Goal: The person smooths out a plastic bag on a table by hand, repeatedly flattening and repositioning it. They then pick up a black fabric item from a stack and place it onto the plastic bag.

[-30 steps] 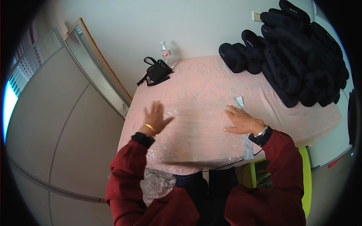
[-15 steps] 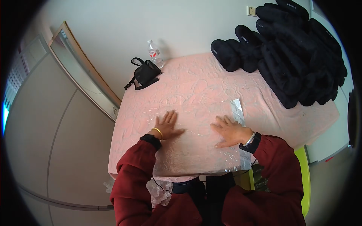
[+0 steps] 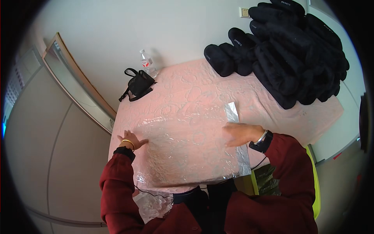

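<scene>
A clear plastic bag (image 3: 187, 146) lies flat on the pink tablecloth, shiny with creases, with a silvery-white strip (image 3: 243, 160) along its right end. Near the bag's left edge, my left hand (image 3: 131, 139) rests open, its fingers spread and the thumb pointing right. My right hand (image 3: 243, 134) is over the strip and the right part of the bag. Its fingers point left and are smeared by motion, so their grip cannot be made out.
Black plush slippers (image 3: 296, 58) are heaped at the back right of the pink-covered table (image 3: 183, 78). A small black bag (image 3: 139, 84) and a plastic bottle (image 3: 147, 64) stand at the back left. Crumpled clear plastic (image 3: 156, 206) lies below the front edge, beside a green-rimmed container (image 3: 315, 195).
My left hand has slid left across the plastic to its left edge. My right hand has turned and its spread fingers have drawn together. The view has shifted slightly.
</scene>
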Motion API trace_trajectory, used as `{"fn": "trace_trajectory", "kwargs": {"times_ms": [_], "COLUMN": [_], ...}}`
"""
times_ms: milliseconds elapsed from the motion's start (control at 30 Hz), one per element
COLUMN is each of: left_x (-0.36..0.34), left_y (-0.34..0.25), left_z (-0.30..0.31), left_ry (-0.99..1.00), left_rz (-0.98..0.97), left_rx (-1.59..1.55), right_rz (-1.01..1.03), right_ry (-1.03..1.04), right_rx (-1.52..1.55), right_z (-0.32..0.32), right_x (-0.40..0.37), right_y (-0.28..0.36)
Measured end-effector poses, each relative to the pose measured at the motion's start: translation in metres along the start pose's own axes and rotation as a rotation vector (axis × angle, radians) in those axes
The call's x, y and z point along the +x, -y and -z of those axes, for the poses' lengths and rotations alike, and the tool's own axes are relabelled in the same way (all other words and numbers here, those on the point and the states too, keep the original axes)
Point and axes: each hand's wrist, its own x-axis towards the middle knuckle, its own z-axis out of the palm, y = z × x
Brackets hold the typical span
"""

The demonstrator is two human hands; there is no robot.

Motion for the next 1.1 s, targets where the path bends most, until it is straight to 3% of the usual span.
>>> {"fn": "trace_trajectory", "kwargs": {"times_ms": [33, 100, 233, 333, 500, 733, 767, 867, 933, 1033, 1100], "left_x": [-0.003, -0.004, 0.000, -0.013, -0.001, 0.050, 0.056, 0.073, 0.079, 0.075, 0.062], "left_y": [0.001, -0.016, -0.117, -0.183, -0.170, -0.071, -0.065, -0.053, -0.049, -0.048, -0.056], "left_z": [0.007, 0.016, 0.016, 0.018, 0.024, 0.010, 0.009, 0.011, 0.009, 0.016, 0.028], "left_ry": [0.015, -0.271, -0.628, -0.311, -0.128, -0.104, -0.110, -0.148, -0.177, -0.224, -0.200], "left_rz": [0.051, -0.086, -0.698, -0.917, -0.928, -0.561, -0.562, -0.308, -0.308, -0.297, -0.263], "left_rx": [0.117, 0.076, -0.175, -0.122, -0.119, -0.241, -0.240, -0.218, -0.233, -0.259, -0.165], "right_rz": [-0.127, -0.385, -0.218, -0.197, -0.131, -0.096, -0.110, -0.091, -0.084, -0.300, -0.330], "right_ry": [-0.073, -0.213, -0.368, -0.341, -0.370, -0.375, -0.378, -0.324, -0.292, -0.675, -0.643], "right_rx": [-0.056, -0.163, -0.214, -0.189, -0.168, -0.143, -0.165, -0.093, -0.051, -0.102, -0.052], "right_z": [0.008, 0.014, 0.008, 0.005, -0.004, 0.003, 0.006, 0.026, 0.028, 0.021, 0.025], "right_x": [-0.004, -0.007, 0.043, 0.062, 0.068, 0.060, 0.059, 0.058, 0.059, 0.062, 0.058], "right_y": [0.006, 0.018, 0.017, 0.018, -0.016, -0.014, -0.012, -0.017, -0.025, -0.051, -0.056]}}
